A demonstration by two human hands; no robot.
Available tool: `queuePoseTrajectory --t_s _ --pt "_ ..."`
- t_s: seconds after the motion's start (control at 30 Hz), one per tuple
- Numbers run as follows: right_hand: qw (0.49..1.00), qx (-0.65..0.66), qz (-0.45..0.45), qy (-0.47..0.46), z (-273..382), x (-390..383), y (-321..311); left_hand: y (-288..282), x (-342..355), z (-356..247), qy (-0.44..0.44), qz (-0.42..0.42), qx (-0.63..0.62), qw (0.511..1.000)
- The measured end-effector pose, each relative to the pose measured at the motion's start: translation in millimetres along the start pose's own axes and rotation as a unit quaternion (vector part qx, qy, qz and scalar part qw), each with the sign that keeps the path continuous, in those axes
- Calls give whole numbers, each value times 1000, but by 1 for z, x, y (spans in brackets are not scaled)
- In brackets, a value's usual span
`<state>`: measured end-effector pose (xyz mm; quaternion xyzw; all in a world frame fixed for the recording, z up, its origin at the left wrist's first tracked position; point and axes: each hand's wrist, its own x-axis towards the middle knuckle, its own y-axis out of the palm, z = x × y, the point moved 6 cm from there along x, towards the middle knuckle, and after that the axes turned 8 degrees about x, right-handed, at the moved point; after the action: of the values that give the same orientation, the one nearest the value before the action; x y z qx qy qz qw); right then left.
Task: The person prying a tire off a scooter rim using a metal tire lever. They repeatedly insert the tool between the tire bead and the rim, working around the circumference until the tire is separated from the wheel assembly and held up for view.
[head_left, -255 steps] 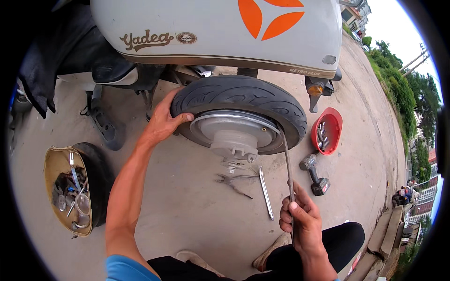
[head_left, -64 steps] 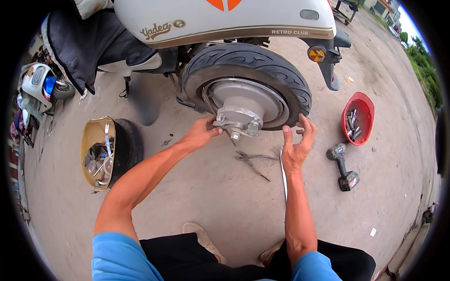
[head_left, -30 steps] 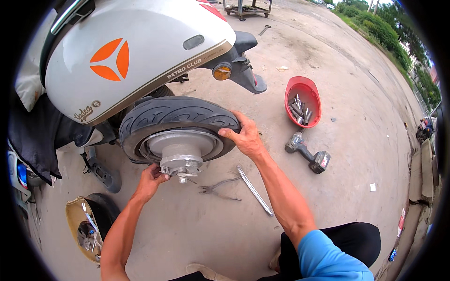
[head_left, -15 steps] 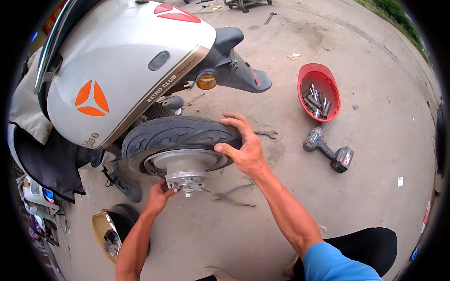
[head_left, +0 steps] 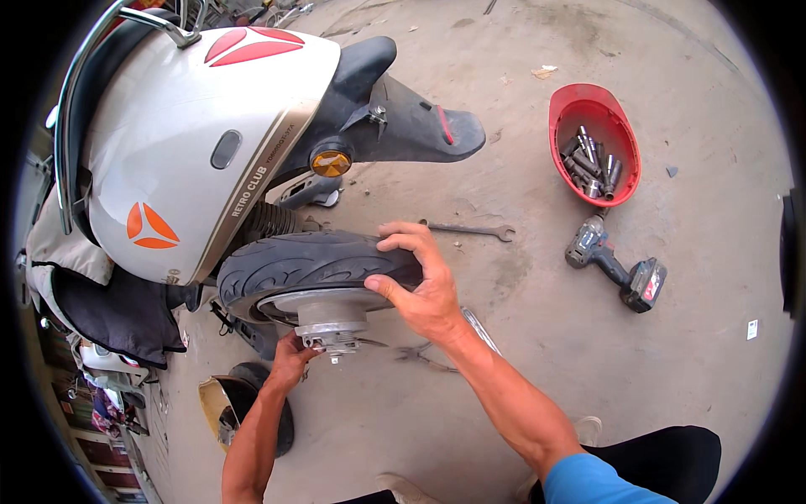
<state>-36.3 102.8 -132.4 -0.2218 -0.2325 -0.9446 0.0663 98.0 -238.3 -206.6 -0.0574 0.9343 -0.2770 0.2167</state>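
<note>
A scooter wheel with a black tyre [head_left: 323, 259] is tilted toward me beside the scooter's white rear body [head_left: 214, 92]. My right hand [head_left: 426, 290] clasps the tyre's right side, thumb on the near sidewall and fingers over the tread. From below, my left hand [head_left: 292, 359] is closed at the lower left of the metal brake hub [head_left: 332, 323], its fingertips partly hidden behind the hub. An axle end with a nut [head_left: 335, 359] sticks out under the hub. Pliers [head_left: 416, 354] lie on the ground just right of it.
A red helmet [head_left: 635, 164] holding several sockets lies at right, with a cordless impact wrench [head_left: 611, 262] near it. A spanner [head_left: 474, 229] lies beyond the wheel. At lower left stands a dark helmet-like container [head_left: 281, 424]. The rear mudguard [head_left: 420, 126] juts out above the wheel.
My view has shifted, so the helmet and impact wrench appear farther right. More of the spanner shows, and another metal tool appears beside my right forearm. Both hands keep their hold on the wheel.
</note>
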Motion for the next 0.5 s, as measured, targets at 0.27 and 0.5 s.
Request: queuePoseTrajectory --t_s 0.27,0.5 --pt "996 -87 -17 25 -10 -9 -27 6 -6 17 -27 11 -16 999" --pt "722 -601 81 333 -61 -103 -127 -43 4 29 -63 -79 28 994"
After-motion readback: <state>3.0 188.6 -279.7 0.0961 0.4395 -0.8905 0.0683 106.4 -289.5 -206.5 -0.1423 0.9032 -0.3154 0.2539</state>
